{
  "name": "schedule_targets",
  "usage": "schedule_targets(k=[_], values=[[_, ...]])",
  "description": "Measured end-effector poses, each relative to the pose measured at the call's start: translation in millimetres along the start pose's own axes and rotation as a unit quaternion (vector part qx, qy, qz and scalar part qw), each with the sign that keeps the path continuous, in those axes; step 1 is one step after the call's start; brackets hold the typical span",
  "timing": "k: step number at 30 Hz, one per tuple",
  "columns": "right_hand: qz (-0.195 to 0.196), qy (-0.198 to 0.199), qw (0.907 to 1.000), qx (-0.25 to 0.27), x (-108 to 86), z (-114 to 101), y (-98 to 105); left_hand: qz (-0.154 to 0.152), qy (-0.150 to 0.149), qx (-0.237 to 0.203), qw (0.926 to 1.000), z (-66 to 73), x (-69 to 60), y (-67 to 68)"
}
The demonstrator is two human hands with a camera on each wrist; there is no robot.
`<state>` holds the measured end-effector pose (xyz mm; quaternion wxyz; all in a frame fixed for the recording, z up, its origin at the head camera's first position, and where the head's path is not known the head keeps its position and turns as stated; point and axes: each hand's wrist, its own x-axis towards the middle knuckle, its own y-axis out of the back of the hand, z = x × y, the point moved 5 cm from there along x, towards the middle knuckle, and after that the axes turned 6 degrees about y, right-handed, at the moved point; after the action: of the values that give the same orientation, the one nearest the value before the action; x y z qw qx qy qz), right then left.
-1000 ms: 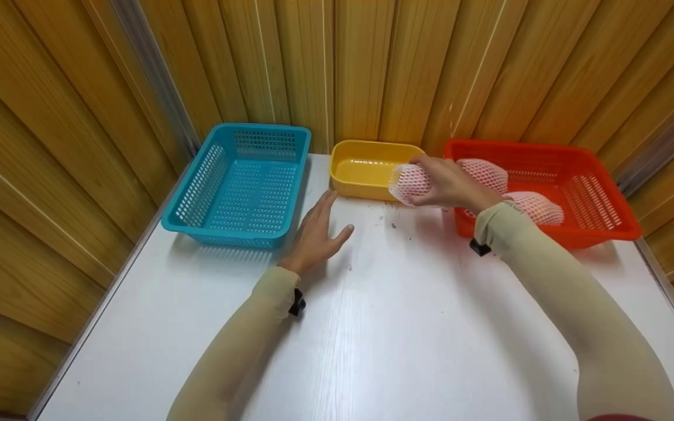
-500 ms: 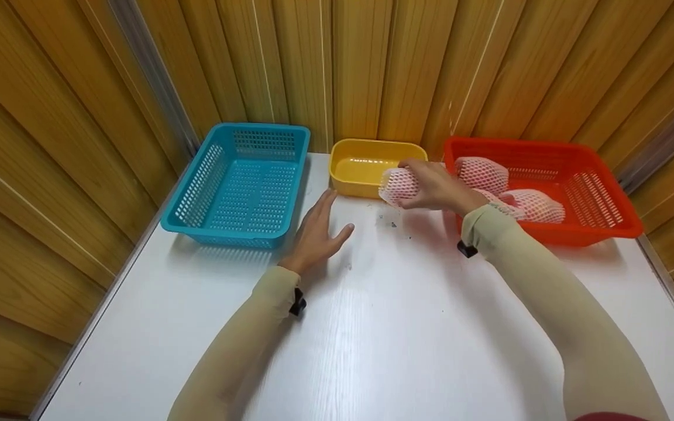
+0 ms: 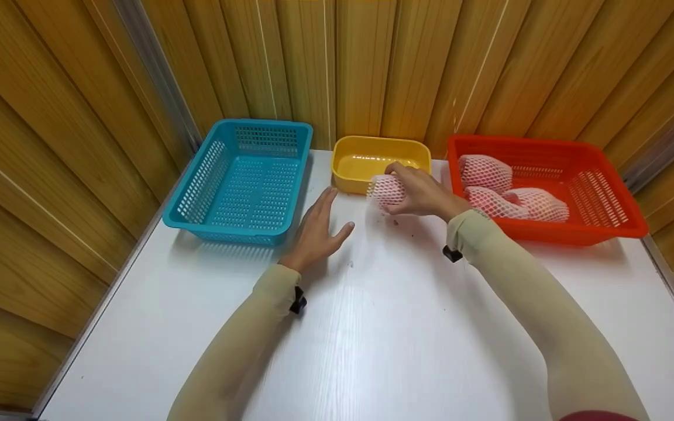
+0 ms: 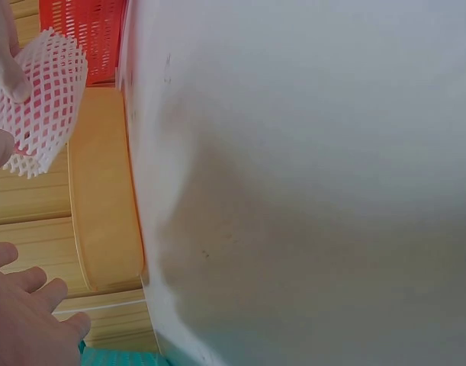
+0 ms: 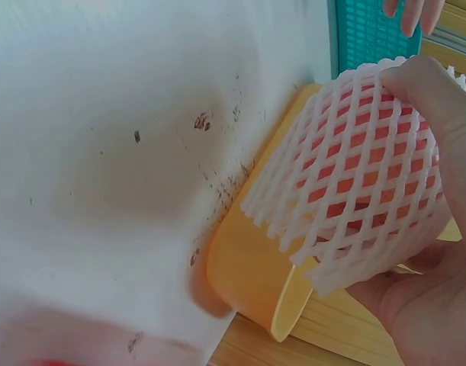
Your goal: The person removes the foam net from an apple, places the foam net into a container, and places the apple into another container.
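Above the tabletop [image 3: 395, 327], near the front of the yellow box [image 3: 348, 185], your right hand [image 3: 427, 193] is pinching a foam net [image 3: 388, 191] between thumb and fingers; something red is showing through its mesh. In the head view, this net is overlapping the box's near edge; whether the two are touching, you cannot tell. Your left hand [image 3: 313, 234] is spreading its thumb away from extended fingers and pointing forward beside the blue basket [image 3: 234, 235]. At right, the red basket [image 3: 577, 234] is holding three more nets [image 3: 539, 204] in its left part, one lying behind the other two. Behind all three containers, a wood-panelled wall [image 3: 360, 70] is standing. Pale sleeves [image 3: 220, 345] are covering your forearms.
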<state>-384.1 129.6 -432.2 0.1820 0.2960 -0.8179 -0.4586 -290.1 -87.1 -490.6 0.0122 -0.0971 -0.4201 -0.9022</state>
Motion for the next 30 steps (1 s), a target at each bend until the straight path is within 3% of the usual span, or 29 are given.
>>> schedule_targets(k=[10, 22, 30], values=[[0.002, 0.015, 0.9999, -0.001, 7.9, -3.4, -14.3, -0.001, 0.008, 0.003, 1.0, -0.6, -0.5, 0.7], [-0.015, -0.006, 0.9999, 0.002, 12.2, -4.9, -29.6, -0.005, 0.01, -0.006, 0.9999, -0.3, -2.1, -0.9], [-0.012, 0.003, 0.9999, 0.002, 12.9, -4.7, -35.5, 0.009, -0.015, 0.001, 0.9998, 0.0, -3.7, -0.1]])
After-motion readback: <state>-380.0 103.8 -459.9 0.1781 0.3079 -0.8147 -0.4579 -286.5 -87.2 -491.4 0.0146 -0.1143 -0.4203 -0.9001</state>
